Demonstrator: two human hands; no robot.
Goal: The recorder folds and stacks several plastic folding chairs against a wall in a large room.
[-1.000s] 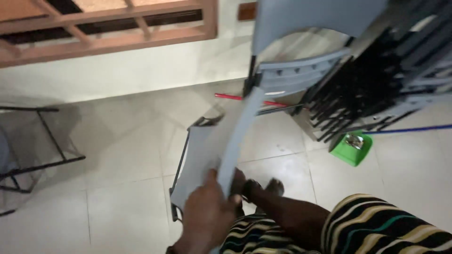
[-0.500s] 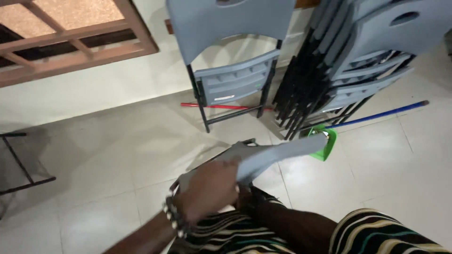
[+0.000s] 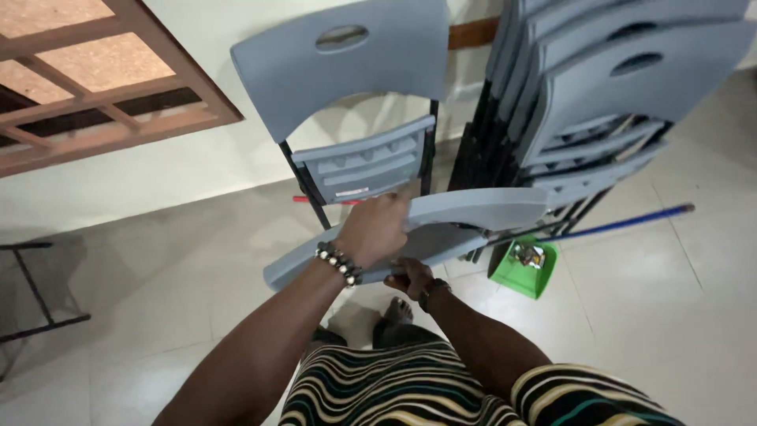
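Raised since earlier frame: folded grey chair [image 3: 441,229], now level at waist height before stacked chairs [image 3: 599,102]; left hand [image 3: 371,230] clamped on upper edge, right hand [image 3: 412,278] gripping underneath; green dustpan [image 3: 524,268] on floor beyond

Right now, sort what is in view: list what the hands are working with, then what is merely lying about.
In hand:
- folded grey chair, held level
- left hand on its top edge
- right hand beneath it
- grey chair leaning on the wall and the stack of folded chairs just ahead

Lying about:
- green dustpan
- blue-handled stick
- wooden frame
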